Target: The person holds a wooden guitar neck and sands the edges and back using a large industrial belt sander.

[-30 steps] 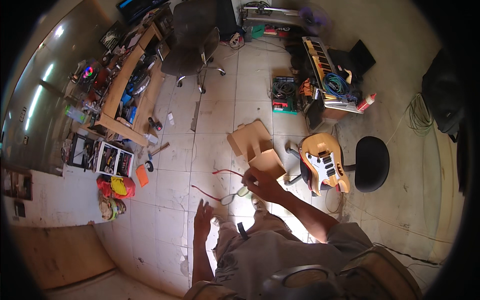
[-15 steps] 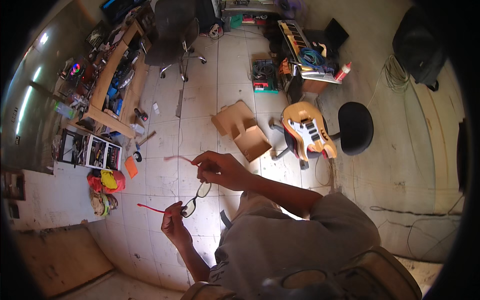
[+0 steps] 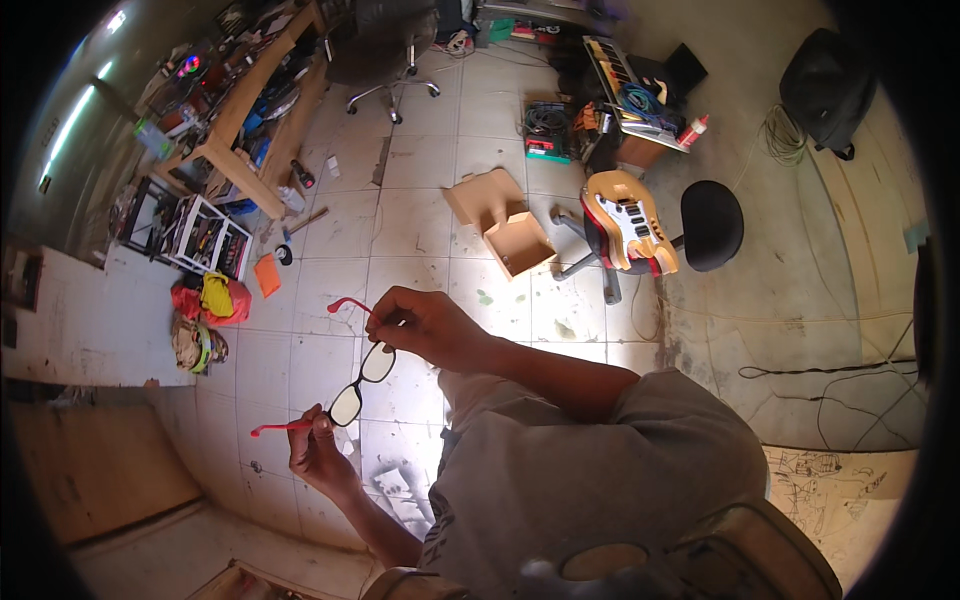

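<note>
A pair of eyeglasses (image 3: 345, 406) with a dark frame and red temple arms is held up between my two hands, its lenses tilted over the floor. My left hand (image 3: 322, 457) pinches one side near the hinge, and a red arm sticks out to the left of it. On the other side, my right hand (image 3: 425, 325) grips the glasses near the other hinge, fingers closed. The second red arm reaches out beyond those fingertips. Both temple arms are unfolded.
An open cardboard box (image 3: 517, 243) lies on the tiled floor. Right of it, an electric guitar body (image 3: 630, 220) rests on a swivel chair. A cluttered wooden workbench (image 3: 240, 150) stands at the left, with a hammer (image 3: 305, 222) and an orange sheet (image 3: 267, 275) on the floor nearby.
The glasses have shifted left, with the left-hand side lower and the lenses showing more fully. Both hands moved with them and keep their grip. The whole view has shifted too.
</note>
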Tool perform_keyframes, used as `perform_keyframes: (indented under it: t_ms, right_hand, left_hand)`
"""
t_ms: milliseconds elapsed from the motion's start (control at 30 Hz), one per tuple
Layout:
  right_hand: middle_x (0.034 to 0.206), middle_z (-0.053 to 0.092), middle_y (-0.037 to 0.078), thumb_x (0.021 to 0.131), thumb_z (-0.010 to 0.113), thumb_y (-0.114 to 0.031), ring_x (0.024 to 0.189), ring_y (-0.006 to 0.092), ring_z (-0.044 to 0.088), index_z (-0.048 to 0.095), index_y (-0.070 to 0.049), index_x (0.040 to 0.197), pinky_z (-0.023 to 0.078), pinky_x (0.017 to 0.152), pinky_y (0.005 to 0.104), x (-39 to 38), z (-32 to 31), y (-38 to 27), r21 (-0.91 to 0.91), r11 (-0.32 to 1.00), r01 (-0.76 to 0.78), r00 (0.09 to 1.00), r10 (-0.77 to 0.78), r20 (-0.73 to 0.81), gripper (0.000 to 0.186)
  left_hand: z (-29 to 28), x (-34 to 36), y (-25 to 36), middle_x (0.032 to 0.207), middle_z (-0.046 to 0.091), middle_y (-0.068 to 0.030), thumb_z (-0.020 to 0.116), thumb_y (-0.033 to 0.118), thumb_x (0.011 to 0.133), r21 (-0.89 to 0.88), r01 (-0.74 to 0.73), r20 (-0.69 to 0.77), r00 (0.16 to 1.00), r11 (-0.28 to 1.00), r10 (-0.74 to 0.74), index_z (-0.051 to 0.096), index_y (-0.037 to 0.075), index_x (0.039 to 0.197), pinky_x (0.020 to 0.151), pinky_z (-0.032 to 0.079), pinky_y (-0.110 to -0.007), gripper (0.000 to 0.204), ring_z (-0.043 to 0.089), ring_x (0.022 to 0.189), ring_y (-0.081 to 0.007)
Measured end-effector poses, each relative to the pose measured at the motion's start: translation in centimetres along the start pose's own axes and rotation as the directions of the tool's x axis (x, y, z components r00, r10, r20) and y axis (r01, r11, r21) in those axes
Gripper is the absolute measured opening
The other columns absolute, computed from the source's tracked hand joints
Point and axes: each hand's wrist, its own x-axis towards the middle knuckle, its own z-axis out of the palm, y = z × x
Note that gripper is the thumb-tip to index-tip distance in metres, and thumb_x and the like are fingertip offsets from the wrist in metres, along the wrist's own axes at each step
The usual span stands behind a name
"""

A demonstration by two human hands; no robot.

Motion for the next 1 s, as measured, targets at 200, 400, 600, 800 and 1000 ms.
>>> perform_keyframes:
  t_ms: [200,400,600,800,1000]
  right_hand:
    - [0.094,0.068,0.010,0.095,0.061,-0.010,0.088,0.0145,0.067,0.057,0.001,0.104,0.055,0.079,0.0296,4.7,7.2,-1.3,-0.006,0.997,0.074,0.995,-0.074,0.072,0.015]
    - [0.100,0.066,0.014,0.091,0.062,0.001,0.093,0.0201,0.069,0.060,0.002,0.106,0.058,0.082,0.0312,12.3,16.0,-3.9,0.189,0.922,0.338,0.918,-0.368,0.150,0.016]
    - [0.101,0.060,0.023,0.099,0.055,-0.015,0.080,0.0281,0.068,0.050,-0.002,0.114,0.060,0.061,0.0298,21.9,24.5,-6.8,0.269,0.632,0.727,0.579,-0.775,0.253,0.019]
    - [0.121,0.053,0.021,0.102,0.052,-0.024,0.101,0.0279,0.063,0.046,-0.007,0.134,0.058,0.064,0.0243,27.8,27.0,-7.1,0.324,0.594,0.736,0.425,-0.779,0.461,0.037]
    - [0.124,0.053,0.018,0.102,0.050,-0.023,0.103,0.0271,0.062,0.049,-0.009,0.134,0.058,0.071,0.0244,25.8,30.5,-9.9,0.062,0.569,0.820,0.471,-0.731,0.493,0.035]
  left_hand:
    - [-7.1,4.6,2.2,0.095,0.066,-0.0093,0.070,0.006,0.089,-0.012,-0.114,-0.043,0.993,0.993,0.113,0.070,-0.001,0.095,0.077,0.050,-0.031,0.009,0.058,0.084,-0.0161]
    - [-14.8,11.7,8.7,0.088,0.066,-0.0101,0.078,0.010,0.082,0.092,-0.421,-0.071,0.901,0.902,0.427,0.071,0.001,0.098,0.070,0.047,-0.029,0.019,0.058,0.079,-0.0175]
    - [-21.5,19.2,15.9,0.080,0.051,-0.0081,0.072,0.021,0.087,0.288,-0.633,0.037,0.757,0.719,0.652,0.067,-0.001,0.093,0.062,0.038,-0.033,0.024,0.046,0.072,-0.0199]
    - [-26.2,27.6,14.5,0.079,0.047,-0.0049,0.052,0.034,0.094,0.330,-0.760,0.024,0.599,0.560,0.800,0.064,0.009,0.103,0.054,0.032,-0.030,0.029,0.040,0.066,-0.0164]
    - [-29.7,34.3,12.8,0.088,0.053,-0.0099,0.045,0.018,0.096,-0.165,-0.793,0.086,0.581,0.587,0.809,0.068,0.001,0.113,0.061,0.033,-0.032,0.033,0.042,0.071,-0.0194]
